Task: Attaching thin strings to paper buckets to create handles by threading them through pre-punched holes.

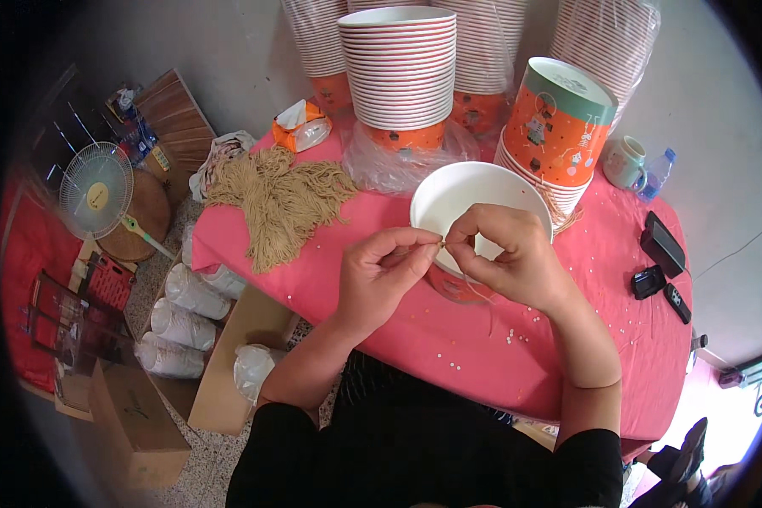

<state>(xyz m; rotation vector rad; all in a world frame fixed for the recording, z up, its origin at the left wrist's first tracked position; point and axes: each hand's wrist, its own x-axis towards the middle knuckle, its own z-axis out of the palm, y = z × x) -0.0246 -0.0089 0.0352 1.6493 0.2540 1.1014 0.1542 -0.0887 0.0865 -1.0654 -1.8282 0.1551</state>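
Note:
My left hand [385, 273] and my right hand [510, 254] meet over the near rim of a white-lined orange paper bucket [494, 182]. Both are closed in a pinch, thumb against forefinger, on a thin cord [481, 294] whose tail dangles below my right hand, in front of the bucket. Where the fingertips meet, a tiny yellowish bit of it shows; whether it is a knot I cannot tell. To the left lies a loose heap of tan cords [284, 203].
Stacked paper buckets [398, 76] stand along the back, several in plastic wrap. An upside-down bucket [559, 123] tops the right stack. A mug [625, 161], a bottle [657, 173] and a black case [662, 244] sit at right. White dots litter the pink tablecloth [398, 330].

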